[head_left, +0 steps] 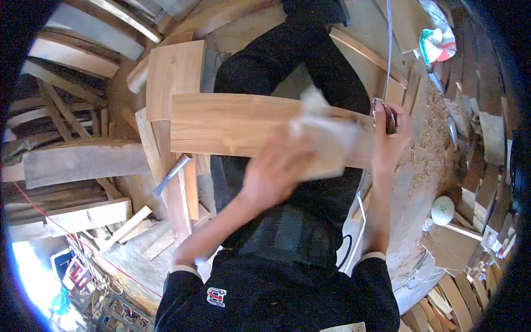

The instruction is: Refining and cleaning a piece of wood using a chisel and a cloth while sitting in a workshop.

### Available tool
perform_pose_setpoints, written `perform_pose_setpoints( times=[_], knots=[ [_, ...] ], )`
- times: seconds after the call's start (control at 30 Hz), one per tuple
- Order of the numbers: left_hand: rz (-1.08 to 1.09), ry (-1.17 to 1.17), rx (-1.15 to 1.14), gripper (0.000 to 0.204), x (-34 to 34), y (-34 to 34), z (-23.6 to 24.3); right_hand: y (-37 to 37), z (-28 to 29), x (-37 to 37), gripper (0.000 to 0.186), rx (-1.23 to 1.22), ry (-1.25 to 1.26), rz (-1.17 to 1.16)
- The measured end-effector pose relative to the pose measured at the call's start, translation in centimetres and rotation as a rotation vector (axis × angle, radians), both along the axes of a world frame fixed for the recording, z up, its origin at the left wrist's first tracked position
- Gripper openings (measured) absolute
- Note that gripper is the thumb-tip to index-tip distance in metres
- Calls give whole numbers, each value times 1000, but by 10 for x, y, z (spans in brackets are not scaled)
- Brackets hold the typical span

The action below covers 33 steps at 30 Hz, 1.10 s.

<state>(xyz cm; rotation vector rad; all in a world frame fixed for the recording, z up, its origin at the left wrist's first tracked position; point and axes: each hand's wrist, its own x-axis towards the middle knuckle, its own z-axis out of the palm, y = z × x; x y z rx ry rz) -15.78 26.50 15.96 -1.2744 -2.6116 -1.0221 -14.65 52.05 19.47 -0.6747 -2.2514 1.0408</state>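
A light brown wooden board lies crosswise over my lap, its left end over another wooden piece. My left hand, blurred by motion, is on a pale, loosely folded sheet against the board's face. Whether that sheet is cloth or paper is too smeared to tell. At the board's right end is my right hand, thumb and fingers closed around a small dark reddish-brown thing with a ragged whitish edge. Its kind does not show clearly.
A wide wooden panel rests left of my knees, with a grey tapered metal tool nearer me. Stacked planks fill the left side. Shavings cover the floor at right, near a round white object and timber offcuts.
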Motion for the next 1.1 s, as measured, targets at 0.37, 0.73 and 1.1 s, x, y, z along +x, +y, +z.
perform_pose_setpoints(
  times=[0.37,0.73,1.1],
  knots=[
    [312,113,-349,55,-35,-14,19,35,-2,43,14,-217,314,-248],
    [-199,11,-136,48,-47,70,-2,16,14,58,16,-224,427,-330],
    [563,118,-424,54,-51,-68,19,-21,-49,54,20,84,-254,153]
  ],
)
